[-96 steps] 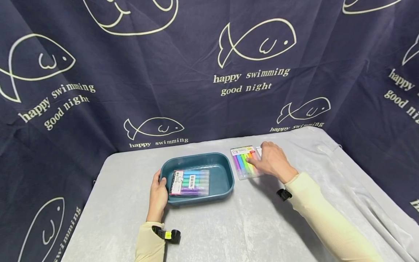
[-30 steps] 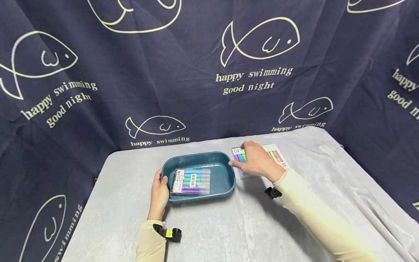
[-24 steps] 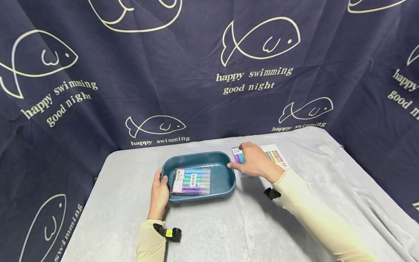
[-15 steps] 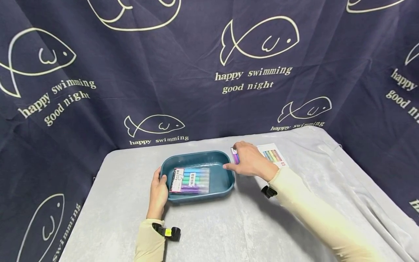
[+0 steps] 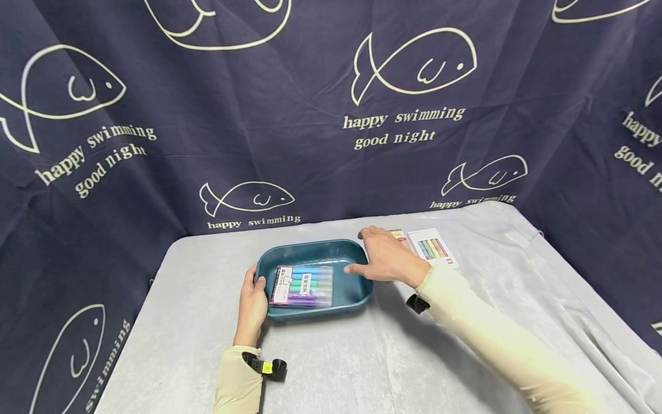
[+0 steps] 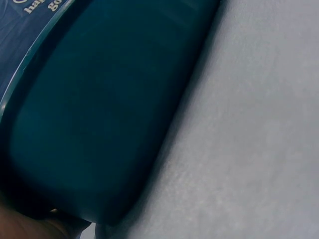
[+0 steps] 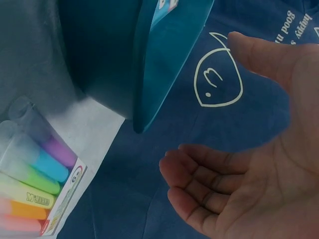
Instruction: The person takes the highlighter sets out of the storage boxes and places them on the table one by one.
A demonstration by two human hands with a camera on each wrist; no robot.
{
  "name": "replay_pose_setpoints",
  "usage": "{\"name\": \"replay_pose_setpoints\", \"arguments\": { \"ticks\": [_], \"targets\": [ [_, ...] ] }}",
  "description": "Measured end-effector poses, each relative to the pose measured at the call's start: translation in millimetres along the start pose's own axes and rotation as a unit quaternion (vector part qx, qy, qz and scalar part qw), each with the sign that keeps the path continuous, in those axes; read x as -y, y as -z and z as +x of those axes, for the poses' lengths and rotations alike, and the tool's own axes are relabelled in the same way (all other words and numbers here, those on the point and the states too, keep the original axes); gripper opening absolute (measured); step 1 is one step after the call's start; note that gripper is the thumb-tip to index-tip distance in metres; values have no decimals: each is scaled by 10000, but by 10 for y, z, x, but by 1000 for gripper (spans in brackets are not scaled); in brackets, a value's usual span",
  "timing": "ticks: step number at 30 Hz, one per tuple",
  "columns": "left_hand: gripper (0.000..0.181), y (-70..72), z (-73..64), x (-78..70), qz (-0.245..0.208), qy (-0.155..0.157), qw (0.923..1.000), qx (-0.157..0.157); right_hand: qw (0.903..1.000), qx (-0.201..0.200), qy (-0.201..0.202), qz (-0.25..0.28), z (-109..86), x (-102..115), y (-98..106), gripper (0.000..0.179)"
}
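My left hand (image 5: 250,307) grips the left end of a blue-green plastic bin (image 5: 318,313), thumb over the rim and fingers outside. In the left wrist view, only part of that hand (image 6: 30,226) shows below the bin's wall (image 6: 99,109). A clear pack of markers (image 5: 305,286), blue through green to purple, lies inside the bin toward its left. My right hand (image 5: 388,259) hovers at the bin's right end, empty, thumb and fingers spread apart, as the right wrist view confirms. Just right of the bin, a pack of highlighters (image 7: 37,174) is mostly hidden behind this hand in the head view.
Beside the highlighters lies a flat white box (image 5: 431,247) with coloured sticks pictured on it. A grey cloth (image 5: 331,368) covers the table and falls in folds at the right. Dark blue fish-print curtains (image 5: 310,126) hang close behind and on both sides.
My right hand has moved left from over the highlighter pack to the bin's right end, uncovering the white box. The left hand keeps its grip, and the bin and marker pack stay put.
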State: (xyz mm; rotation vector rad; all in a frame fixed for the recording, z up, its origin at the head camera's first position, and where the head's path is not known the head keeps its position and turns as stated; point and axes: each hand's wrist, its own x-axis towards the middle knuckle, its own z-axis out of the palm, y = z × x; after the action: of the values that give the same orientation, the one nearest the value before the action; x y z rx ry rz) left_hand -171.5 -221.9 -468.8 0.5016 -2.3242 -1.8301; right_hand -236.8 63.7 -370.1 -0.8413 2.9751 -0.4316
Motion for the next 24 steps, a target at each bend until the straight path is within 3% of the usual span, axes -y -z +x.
{"name": "replay_pose_setpoints", "arguments": {
  "ticks": [24],
  "targets": [
    [50,-1,-16,-12,36,-38,10000,-61,9978,304,578,-109,178,240,-45,73]
  ]
}}
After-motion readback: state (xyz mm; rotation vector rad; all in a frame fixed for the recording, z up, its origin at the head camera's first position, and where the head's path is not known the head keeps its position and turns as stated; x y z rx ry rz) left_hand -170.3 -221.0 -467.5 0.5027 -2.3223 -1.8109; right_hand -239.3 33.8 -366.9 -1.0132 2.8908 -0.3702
